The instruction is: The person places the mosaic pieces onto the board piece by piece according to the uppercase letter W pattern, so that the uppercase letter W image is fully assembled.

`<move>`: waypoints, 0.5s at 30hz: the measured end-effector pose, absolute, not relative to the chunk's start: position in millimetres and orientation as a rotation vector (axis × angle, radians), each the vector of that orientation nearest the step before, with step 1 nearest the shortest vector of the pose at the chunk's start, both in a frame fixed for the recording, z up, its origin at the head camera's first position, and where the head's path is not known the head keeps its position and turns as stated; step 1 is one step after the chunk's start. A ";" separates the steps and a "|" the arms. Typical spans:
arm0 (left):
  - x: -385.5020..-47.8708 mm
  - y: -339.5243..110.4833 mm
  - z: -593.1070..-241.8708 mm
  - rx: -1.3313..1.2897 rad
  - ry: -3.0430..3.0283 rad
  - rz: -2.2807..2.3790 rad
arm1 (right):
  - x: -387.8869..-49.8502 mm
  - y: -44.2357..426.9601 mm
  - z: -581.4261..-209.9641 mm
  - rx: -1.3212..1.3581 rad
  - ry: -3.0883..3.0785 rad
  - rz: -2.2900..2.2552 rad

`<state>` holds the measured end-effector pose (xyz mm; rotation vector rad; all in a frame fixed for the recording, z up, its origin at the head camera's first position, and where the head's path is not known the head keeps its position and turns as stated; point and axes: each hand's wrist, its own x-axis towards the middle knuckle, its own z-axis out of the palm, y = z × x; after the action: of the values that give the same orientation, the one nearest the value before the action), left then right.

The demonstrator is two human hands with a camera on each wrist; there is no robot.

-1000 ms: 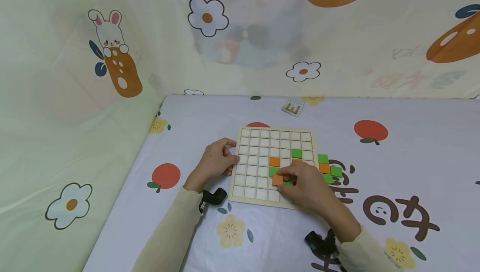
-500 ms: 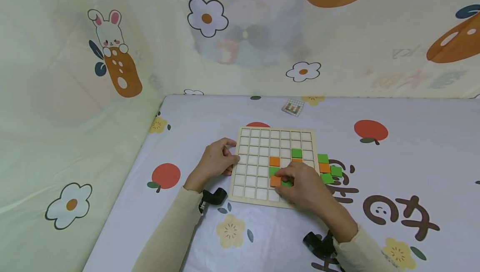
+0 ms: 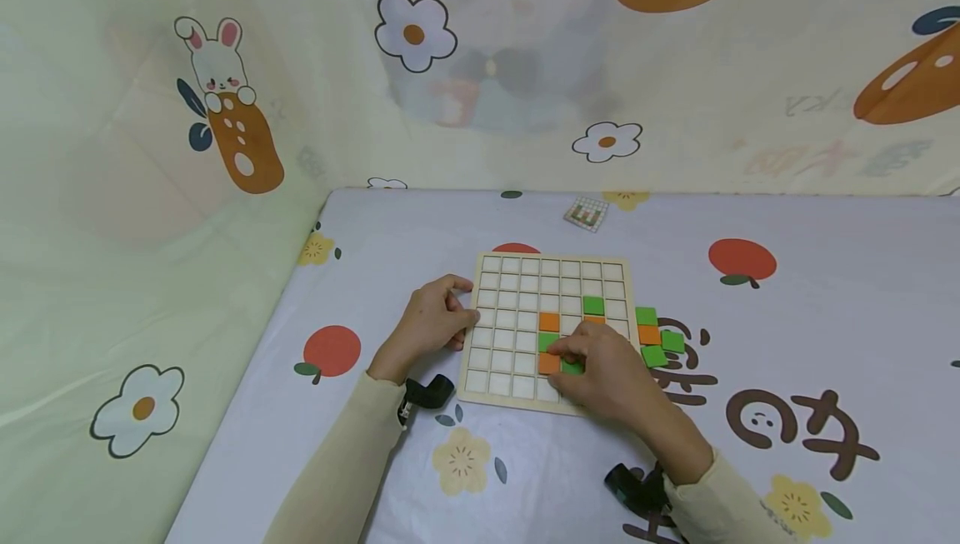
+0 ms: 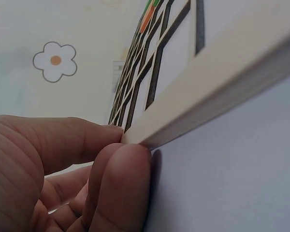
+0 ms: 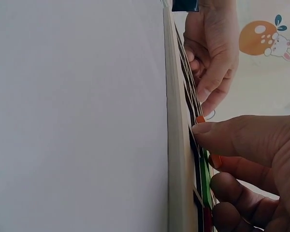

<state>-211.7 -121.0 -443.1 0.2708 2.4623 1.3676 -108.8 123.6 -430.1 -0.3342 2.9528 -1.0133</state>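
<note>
a: where's the orange tile (image 3: 546, 364)?
b: on the board (image 3: 510, 302), second row from its near edge, midway between its left and right edges.
a: and the grip?
b: the right hand (image 3: 611, 369) pinches it, thumb and forefinger barely parted, at its near and far sides.
a: which way does it lie from there?
b: just left, at the fingertips. it's square, so no long axis; it lines up with the green tile (image 3: 547, 342) on its far side. the left hand (image 3: 427, 323) is farther off, thumb and finger holding the board's left edge.
a: what's changed since a second ago?
b: the orange tile sat skewed and farther right then; now it's straight. whether it's fully seated i can't tell.
</note>
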 end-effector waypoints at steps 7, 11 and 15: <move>-211.5 -120.9 -442.8 0.263 2.459 1.375 | -108.6 123.9 -431.7 -0.373 2.978 -1.009; -211.3 -120.9 -442.7 0.268 2.461 1.376 | -108.5 123.9 -431.2 -0.375 2.978 -1.004; -211.1 -120.9 -442.3 0.272 2.459 1.377 | -108.5 123.2 -430.5 -0.364 2.977 -0.999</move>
<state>-211.1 -120.9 -442.3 0.2718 2.4592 1.3775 -108.5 123.2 -430.5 -0.3640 2.9769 -0.9989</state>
